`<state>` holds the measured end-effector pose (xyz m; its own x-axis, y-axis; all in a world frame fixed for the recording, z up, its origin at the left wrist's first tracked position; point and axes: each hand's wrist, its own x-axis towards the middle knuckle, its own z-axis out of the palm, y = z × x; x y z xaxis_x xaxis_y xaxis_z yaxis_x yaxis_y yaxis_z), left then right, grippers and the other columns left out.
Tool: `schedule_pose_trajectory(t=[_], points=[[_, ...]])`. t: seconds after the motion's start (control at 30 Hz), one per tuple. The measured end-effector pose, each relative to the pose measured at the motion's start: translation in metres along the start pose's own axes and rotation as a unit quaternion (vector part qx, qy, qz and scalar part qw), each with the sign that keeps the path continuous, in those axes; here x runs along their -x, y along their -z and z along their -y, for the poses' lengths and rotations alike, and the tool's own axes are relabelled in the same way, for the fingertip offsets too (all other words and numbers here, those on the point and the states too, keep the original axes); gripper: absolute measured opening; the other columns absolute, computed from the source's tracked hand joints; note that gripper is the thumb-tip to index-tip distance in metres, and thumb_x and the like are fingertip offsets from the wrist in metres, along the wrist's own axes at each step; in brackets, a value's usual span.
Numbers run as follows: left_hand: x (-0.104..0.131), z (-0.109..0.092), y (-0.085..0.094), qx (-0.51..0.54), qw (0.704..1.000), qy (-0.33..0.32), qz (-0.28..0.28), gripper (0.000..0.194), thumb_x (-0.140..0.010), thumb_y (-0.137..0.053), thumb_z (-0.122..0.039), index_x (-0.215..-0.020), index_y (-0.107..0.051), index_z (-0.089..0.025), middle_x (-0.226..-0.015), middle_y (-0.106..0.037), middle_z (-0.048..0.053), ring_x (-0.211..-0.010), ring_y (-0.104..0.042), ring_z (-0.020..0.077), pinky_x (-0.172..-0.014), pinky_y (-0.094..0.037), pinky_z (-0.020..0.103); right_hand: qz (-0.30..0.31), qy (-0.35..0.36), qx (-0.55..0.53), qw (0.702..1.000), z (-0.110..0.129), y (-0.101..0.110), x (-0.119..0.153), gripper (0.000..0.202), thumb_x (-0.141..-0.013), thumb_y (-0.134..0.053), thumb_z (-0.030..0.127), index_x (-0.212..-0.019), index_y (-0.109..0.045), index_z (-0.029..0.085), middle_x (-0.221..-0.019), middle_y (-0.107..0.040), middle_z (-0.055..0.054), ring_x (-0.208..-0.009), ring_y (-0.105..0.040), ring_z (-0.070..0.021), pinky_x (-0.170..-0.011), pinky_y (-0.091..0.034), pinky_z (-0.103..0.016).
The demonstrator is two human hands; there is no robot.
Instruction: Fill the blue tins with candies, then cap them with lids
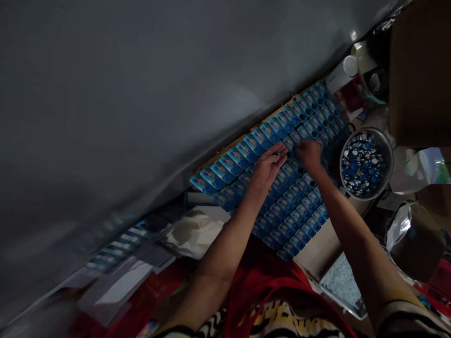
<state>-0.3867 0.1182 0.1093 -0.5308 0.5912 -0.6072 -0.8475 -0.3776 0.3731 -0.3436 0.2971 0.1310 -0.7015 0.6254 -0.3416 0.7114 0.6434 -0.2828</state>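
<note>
Rows of blue printed cards [232,164] lie overlapping on a slanted board, several with a dark round spot at the lower end. Over the middle rows is my left hand [266,166], half turned up with its fingers stretched and slightly apart; whether a small piece lies against them is too dark to tell. Just right of it, my right hand [310,154] is closed in a pinch close to the cards, and its fingertips hide whatever they hold. A round metal bowl [390,162] of small blue and white discs [362,164] stands right of my right hand.
A white cylinder [341,74] stands at the board's far right end, near a cardboard box [419,70]. Grey sheeting [141,94] rises behind the board. Crumpled plastic [197,230] and papers lie at left. A clear tray [341,286] sits below my right forearm.
</note>
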Motion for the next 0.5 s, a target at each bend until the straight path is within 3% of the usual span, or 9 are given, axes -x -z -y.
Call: schedule_pose_trajectory(t=[0.13, 0.3, 0.4, 0.5], points=[[-0.005, -0.005, 0.008, 0.005, 0.999, 0.020, 0.045, 0.039, -0.085, -0.076, -0.012, -0.123, -0.080, -0.020, -0.146, -0.077, 0.011, -0.159, -0.058, 0.0320, -0.137, -0.041, 0.048, 0.034, -0.025, 0.096, 0.994, 0.010, 0.005, -0.011, 0.026, -0.086, -0.076, 0.022, -0.112, -0.079, 0.021, -0.114, -0.084, -0.011, -0.111, -0.077, -0.0332, -0.095, -0.057, -0.041], [-0.010, -0.003, 0.019, -0.003, 0.998, 0.020, 0.067, 0.046, -0.083, -0.076, -0.011, -0.128, -0.080, -0.021, -0.149, -0.076, 0.010, -0.157, -0.059, 0.0317, -0.137, -0.041, 0.049, 0.049, -0.026, 0.121, 0.991, 0.012, 0.015, -0.025, 0.030, -0.087, -0.083, 0.029, -0.115, -0.075, 0.024, -0.115, -0.083, -0.010, -0.113, -0.077, -0.0354, -0.093, -0.058, -0.043], [-0.007, -0.004, 0.022, -0.039, 0.997, 0.013, 0.064, 0.054, -0.077, -0.076, -0.010, -0.130, -0.080, -0.022, -0.151, -0.075, 0.009, -0.159, -0.057, 0.0322, -0.137, -0.039, 0.052, 0.041, -0.004, 0.115, 0.993, 0.018, 0.020, -0.012, 0.028, -0.087, -0.081, 0.023, -0.114, -0.076, 0.024, -0.114, -0.084, -0.011, -0.113, -0.077, -0.0347, -0.095, -0.057, -0.043], [-0.001, -0.004, 0.027, -0.085, 0.994, -0.004, 0.065, 0.059, -0.073, -0.078, -0.013, -0.132, -0.080, -0.023, -0.153, -0.074, 0.008, -0.162, -0.052, 0.0338, -0.137, -0.038, 0.053, 0.006, 0.037, -0.008, 0.999, 0.024, 0.011, 0.019, 0.013, -0.094, -0.073, 0.026, -0.106, -0.077, 0.022, -0.102, -0.083, -0.009, -0.099, -0.077, -0.0288, -0.092, -0.058, -0.040]])
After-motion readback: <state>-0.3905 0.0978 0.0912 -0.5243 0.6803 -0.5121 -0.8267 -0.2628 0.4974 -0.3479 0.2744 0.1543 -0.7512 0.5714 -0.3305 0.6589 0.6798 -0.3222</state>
